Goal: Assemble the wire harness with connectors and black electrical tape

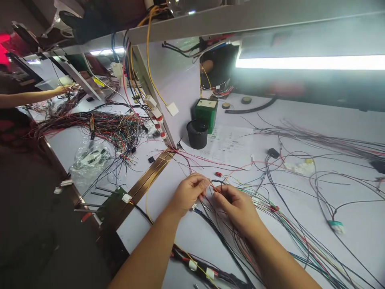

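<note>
Two hands (239, 208) pinch a thin reddish wire (213, 187), its ends hard to discern.

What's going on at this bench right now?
A person is holding a thin reddish wire between the fingertips of the left hand and the right hand, just above the white tabletop. The exact join is too small to make out. More loose wires spread to the right, and a black cup stands beyond the hands. At far left, a co-worker's hand is at other wiring.
</note>
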The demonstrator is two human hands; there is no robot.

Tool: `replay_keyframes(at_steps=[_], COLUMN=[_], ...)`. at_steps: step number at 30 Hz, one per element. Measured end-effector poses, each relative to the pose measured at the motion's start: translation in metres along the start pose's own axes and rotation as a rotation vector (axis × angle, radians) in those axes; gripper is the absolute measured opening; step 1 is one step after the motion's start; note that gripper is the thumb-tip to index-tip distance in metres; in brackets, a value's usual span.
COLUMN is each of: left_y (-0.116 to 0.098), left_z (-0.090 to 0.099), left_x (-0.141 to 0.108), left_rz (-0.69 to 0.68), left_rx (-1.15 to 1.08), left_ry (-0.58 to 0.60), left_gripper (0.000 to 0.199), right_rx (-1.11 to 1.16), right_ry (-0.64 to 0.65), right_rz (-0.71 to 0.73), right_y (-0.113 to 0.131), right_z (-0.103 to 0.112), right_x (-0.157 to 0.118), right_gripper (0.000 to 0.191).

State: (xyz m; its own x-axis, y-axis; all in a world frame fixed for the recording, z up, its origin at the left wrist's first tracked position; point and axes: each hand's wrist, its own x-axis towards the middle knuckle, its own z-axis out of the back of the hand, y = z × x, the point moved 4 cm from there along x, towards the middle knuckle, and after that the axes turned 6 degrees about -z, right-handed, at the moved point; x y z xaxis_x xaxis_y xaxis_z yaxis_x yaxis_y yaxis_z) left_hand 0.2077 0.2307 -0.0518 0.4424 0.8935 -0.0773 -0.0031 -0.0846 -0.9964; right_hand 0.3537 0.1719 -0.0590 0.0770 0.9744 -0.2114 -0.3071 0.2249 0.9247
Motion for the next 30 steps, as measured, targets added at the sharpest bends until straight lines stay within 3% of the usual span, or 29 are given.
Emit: replay_keyframes(at_steps=[5,9,13,16,19,22,27,30], left_y=[0.006,-0.001,-0.017,-0.027,-0.028,-0.027,-0.025,-0.028], left_z=[0.004,0.003,-0.009,-0.016,-0.019,-0.019,-0.016,-0.017], left_x=[0.0,-0.004,-0.015,-0.023,-0.028,-0.03,-0.028,-0.027], left_rz=[0.005,-0.164,-0.394,-0.497,-0.419,-0.337,-0.301,-0.311], left_rx=[0.054,0.179,0.334,0.263,0.118,0.048,-0.019,-0.15], left_ry=[0.032,0.136,0.275,0.314,0.393,0.468,0.369,0.323], left_gripper=[0.04,0.069,0.091,0.073,0.052,0.049,0.052,0.056], right_rx=[0.004,-0.054,-0.197,-0.192,-0.168,-0.223,-0.423,-0.514], right_ry=[-0.003,-0.136,0.02,0.123,0.121,0.091,0.083,0.105], right_rz=[0.053,0.222,0.352,0.393,0.427,0.452,0.306,0.269], right_y=[0.003,0.006,0.014,0.022,0.03,0.036,0.048,0.057], right_z=[0.002,0.002,-0.017,-0.029,-0.033,-0.034,-0.031,-0.024], right_x=[-0.001,-0.008,-0.019,-0.028,-0.035,-0.037,-0.041,-0.058], right_gripper=[0.024,0.026,0.027,0.03,0.03,0.03,0.028,0.026])
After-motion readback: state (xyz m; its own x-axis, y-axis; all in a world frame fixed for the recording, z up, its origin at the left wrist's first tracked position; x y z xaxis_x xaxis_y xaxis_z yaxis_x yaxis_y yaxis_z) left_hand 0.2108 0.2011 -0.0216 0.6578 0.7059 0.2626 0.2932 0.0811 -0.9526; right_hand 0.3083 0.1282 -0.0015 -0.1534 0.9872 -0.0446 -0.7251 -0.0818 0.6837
